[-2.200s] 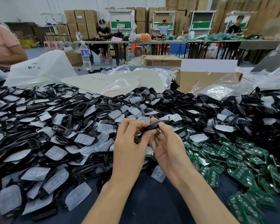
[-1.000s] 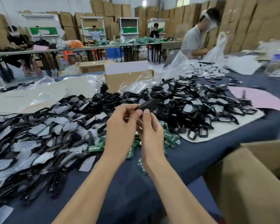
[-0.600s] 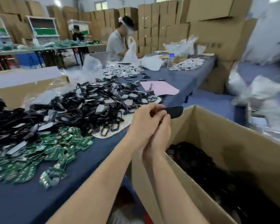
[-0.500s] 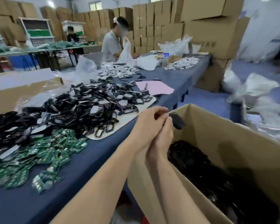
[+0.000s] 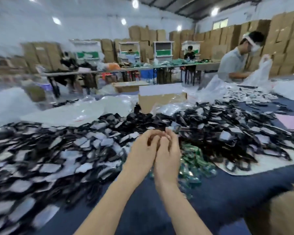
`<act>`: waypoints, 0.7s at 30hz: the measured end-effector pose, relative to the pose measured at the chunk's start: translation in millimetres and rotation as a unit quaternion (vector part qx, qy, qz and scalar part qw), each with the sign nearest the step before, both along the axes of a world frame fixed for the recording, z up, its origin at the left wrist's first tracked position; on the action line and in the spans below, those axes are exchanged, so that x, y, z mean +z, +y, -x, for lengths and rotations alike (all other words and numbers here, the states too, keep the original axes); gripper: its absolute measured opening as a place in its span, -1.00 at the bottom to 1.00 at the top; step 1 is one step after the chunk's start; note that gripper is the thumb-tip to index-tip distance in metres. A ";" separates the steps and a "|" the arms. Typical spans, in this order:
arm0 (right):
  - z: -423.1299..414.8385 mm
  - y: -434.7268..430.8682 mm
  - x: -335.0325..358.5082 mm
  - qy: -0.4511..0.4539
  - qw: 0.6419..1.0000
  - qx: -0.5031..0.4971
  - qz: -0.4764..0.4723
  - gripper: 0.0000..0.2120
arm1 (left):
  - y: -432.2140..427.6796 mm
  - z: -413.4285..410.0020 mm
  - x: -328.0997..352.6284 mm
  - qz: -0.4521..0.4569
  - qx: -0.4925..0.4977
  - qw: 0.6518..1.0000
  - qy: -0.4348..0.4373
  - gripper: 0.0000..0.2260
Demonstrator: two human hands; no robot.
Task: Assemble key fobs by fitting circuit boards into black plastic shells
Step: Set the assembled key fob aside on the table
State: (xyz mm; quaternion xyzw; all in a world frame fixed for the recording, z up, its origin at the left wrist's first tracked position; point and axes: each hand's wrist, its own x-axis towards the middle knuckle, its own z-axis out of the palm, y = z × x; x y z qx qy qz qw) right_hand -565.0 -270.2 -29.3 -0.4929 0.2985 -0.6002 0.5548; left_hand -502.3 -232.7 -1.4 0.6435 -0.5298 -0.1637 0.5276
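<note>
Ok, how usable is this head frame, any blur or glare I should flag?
Head view: heavy motion blur, worst at the left edge and over the black shells; the left hand and right hand are smeared, so whether they hold anything cannot be told; ceiling lights bloom softly; edges bend from the wide lens.

Black plastic shells (image 5: 210, 133) were speckled with pale grey, translucent pads (image 5: 107, 141) across a dark navy table cover (image 5: 143, 211). The circuit boards (image 5: 193, 161) were bright green. A cardboard box (image 5: 159, 101) was plain brown with a white top flap. One paper sheet (image 5: 287, 120) was pale pink, plastic bags (image 5: 7, 104) were milky white, and stacked cartons (image 5: 285, 36) were tan brown.
</note>
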 end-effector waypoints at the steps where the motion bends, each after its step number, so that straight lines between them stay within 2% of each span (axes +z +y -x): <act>1: -24.4 2.8 -2.1 0.004 0.999 0.034 -0.005 -0.77 | 16.6 -31.8 -6.4 -0.008 0.045 0.999 -0.007 -0.80; 3: -81.2 22.8 3.1 0.067 0.994 0.086 0.020 -0.74 | 52.0 -86.5 -21.7 -0.025 0.128 0.991 -0.018 -0.80; 5: -122.1 36.5 5.8 0.082 0.987 0.138 0.031 -0.72 | 83.5 -125.9 -35.1 -0.038 0.187 0.981 -0.021 -0.81; 8: -161.7 39.7 10.8 0.111 0.978 0.174 0.011 -0.73 | 112.7 -162.1 -47.6 -0.060 0.236 0.966 -0.090 -0.83; 11: -189.2 31.2 16.2 0.111 0.979 0.168 -0.009 -0.73 | 117.8 -170.4 -55.2 -0.078 0.184 0.958 -0.207 -0.91; 13: -197.8 21.1 18.9 0.104 0.982 0.160 -0.013 -0.76 | 109.8 -161.9 -60.7 -0.121 0.094 0.939 -0.307 -0.68; 15: -200.8 10.7 23.9 0.103 0.984 0.147 -0.013 -0.77 | 95.5 -153.6 -67.6 -0.197 0.025 0.900 -0.389 -0.44; 16: -201.5 4.8 24.9 0.104 0.985 0.141 -0.012 -0.77 | 88.8 -149.8 -68.8 -0.223 0.002 0.880 -0.419 -0.38; 18: -201.7 -6.3 25.9 0.108 0.986 0.128 -0.004 -0.78 | 76.4 -146.5 -70.2 -0.224 -0.005 0.850 -0.477 -0.37; 21: -199.7 -17.8 23.6 0.124 0.985 0.117 0.002 -0.78 | 58.2 -141.5 -62.7 -0.206 0.048 0.814 -0.541 -0.48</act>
